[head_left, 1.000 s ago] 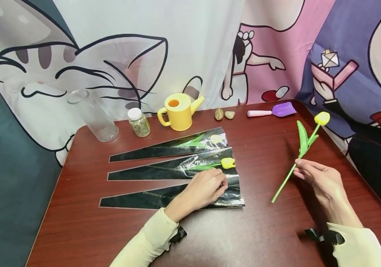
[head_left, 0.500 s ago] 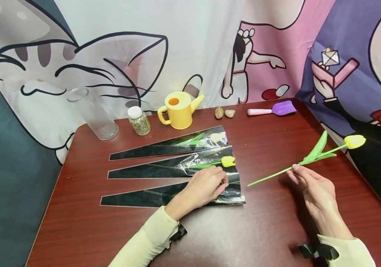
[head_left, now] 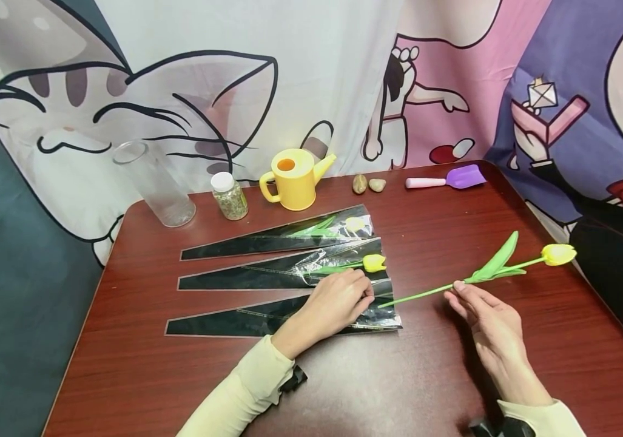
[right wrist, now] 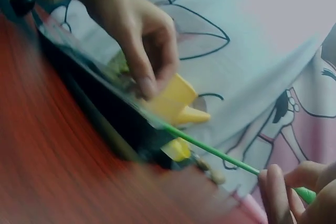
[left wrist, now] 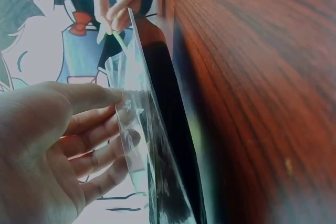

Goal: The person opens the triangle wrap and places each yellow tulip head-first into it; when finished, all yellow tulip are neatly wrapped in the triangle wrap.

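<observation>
My right hand (head_left: pixel 494 331) pinches the green stem of a yellow tulip (head_left: pixel 559 254) between thumb and fingers. Bloom and leaves point right, and the stem's lower end overlaps the mouth of the nearest flower sleeve (head_left: pixel 213 321). That sleeve is black with a clear front. At its wide end my left hand (head_left: pixel 338 300) pinches the clear film (left wrist: pixel 137 145) between thumb and fingers, lifting it off the black backing in the left wrist view. The middle sleeve (head_left: pixel 218 283) holds a yellow tulip (head_left: pixel 373 263), and so does the far sleeve (head_left: pixel 235 244).
Along the back of the brown table (head_left: pixel 125 388) stand a clear glass vase (head_left: pixel 166 194), a white-lidded jar (head_left: pixel 229 197) and a yellow watering can (head_left: pixel 296 182). Two pebbles (head_left: pixel 360 184) and a purple shovel (head_left: pixel 464 176) lie farther right. A printed curtain (head_left: pixel 316 73) hangs behind.
My right hand has moved left with the tulip and turned it from steeply slanted to nearly level, bringing the stem end to the sleeve's mouth. My left hand stays in place.
</observation>
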`<state>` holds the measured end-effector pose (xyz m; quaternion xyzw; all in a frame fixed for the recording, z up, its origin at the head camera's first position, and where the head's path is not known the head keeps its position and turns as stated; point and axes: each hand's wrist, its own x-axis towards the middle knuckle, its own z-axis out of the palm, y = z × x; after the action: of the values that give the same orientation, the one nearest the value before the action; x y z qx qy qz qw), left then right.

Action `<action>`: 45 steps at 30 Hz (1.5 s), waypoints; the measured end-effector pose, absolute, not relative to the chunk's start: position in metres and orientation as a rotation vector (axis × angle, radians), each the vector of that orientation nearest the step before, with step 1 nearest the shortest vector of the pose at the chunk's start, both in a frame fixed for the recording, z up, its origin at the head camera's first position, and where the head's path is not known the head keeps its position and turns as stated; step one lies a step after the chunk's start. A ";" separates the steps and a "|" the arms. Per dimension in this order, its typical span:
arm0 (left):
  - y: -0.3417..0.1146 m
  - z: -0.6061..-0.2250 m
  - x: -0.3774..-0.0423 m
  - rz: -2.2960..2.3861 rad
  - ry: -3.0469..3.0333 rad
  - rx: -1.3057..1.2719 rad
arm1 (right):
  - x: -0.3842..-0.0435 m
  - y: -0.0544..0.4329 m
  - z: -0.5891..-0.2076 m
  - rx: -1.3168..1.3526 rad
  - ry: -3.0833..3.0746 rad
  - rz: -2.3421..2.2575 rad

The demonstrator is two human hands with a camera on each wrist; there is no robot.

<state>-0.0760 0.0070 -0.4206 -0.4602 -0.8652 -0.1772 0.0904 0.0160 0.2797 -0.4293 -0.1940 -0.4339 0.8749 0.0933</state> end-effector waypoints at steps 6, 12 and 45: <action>0.007 -0.420 -0.076 -0.542 -2.560 -1.354 | 0.024 0.252 -0.433 -0.863 -1.349 2.547; 0.007 -0.422 -0.076 -0.565 -2.522 -1.346 | 0.029 0.224 -0.435 -1.053 -1.413 2.506; 0.009 -0.423 -0.072 -0.499 -2.545 -1.343 | -0.010 0.310 -0.412 0.370 -2.513 0.761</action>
<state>-0.0716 0.0092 -0.4228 -0.4569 -0.8662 -0.1697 0.1102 -0.0101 0.3103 -0.4122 0.1352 -0.9195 0.2785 0.2424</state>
